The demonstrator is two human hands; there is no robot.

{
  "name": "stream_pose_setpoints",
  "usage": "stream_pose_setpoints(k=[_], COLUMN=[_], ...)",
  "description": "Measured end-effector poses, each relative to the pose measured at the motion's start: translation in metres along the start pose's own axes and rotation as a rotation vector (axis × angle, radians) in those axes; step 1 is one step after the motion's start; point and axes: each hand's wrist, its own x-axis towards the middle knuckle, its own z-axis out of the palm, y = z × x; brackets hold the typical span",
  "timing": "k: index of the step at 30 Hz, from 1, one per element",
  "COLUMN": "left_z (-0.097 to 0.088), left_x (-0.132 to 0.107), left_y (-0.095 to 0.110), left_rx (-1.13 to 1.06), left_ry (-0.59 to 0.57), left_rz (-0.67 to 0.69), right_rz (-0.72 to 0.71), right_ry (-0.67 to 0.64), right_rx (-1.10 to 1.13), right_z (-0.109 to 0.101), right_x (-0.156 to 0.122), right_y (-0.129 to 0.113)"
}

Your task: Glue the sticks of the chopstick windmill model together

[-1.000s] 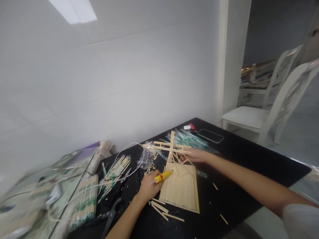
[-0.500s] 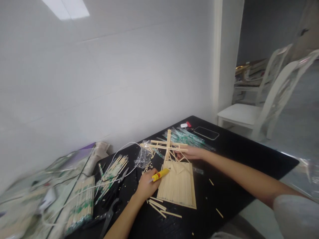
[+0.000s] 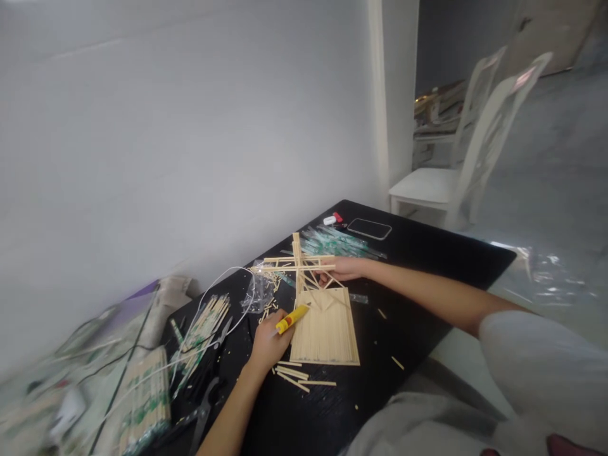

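Note:
My left hand [image 3: 272,339] is closed around a yellow glue tube [image 3: 292,318], its tip angled toward a flat panel of light wooden sticks [image 3: 325,332]. Joined to the panel's far end is a framework of sticks [image 3: 304,263] with a crossing bar and slanted braces. Behind the braces, my right hand [image 3: 344,268] grips the framework at its right side; some of its fingers are hidden by the sticks. Whether the glue tip touches wood, I cannot tell. Several loose stick pieces [image 3: 297,373] lie at the panel's near left corner.
Bundled chopsticks [image 3: 147,399], loose chopsticks [image 3: 206,335], pliers [image 3: 204,411] and a white cable [image 3: 190,335] crowd the table's left side. Torn wrappers [image 3: 332,242], a phone [image 3: 369,228] and a white case [image 3: 329,220] lie at the back. A white chair [image 3: 427,185] stands beyond.
The camera view has turned, shifting the scene left and slightly up. Both hands keep their holds on the glue tube and framework, with little other visible movement.

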Motion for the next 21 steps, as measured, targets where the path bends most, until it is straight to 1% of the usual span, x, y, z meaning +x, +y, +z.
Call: stream_pose_setpoints(k=[4,8,11,14,17,21], left_z=[-0.004,-0.006,-0.007,-0.008,-0.008,-0.006], left_x=[0.000,0.000,0.000,0.000,0.000,0.000], left_y=[0.001,0.001,0.002,0.004,0.005,0.004], left_rx=[0.012,0.026,0.021,0.027,0.064,0.087], left_ry=[-0.013,-0.023,-0.020,-0.044,-0.061,-0.053], left_rz=[-0.003,-0.009,-0.022,-0.033,-0.043,-0.039], right_rz=[0.005,0.026,0.037,0.041,0.039,0.015], right_ry=[-0.029,-0.028,-0.016,-0.016,-0.030,-0.047], right_rx=[0.011,0.043,0.048,0.038,0.037,0.035], right_z=[-0.004,-0.007,-0.009,-0.009,-0.008,-0.005], right_x=[0.005,0.007,0.005,0.002,-0.001,-0.006], right_y=[0.002,0.004,0.004,0.002,0.000,-0.004])
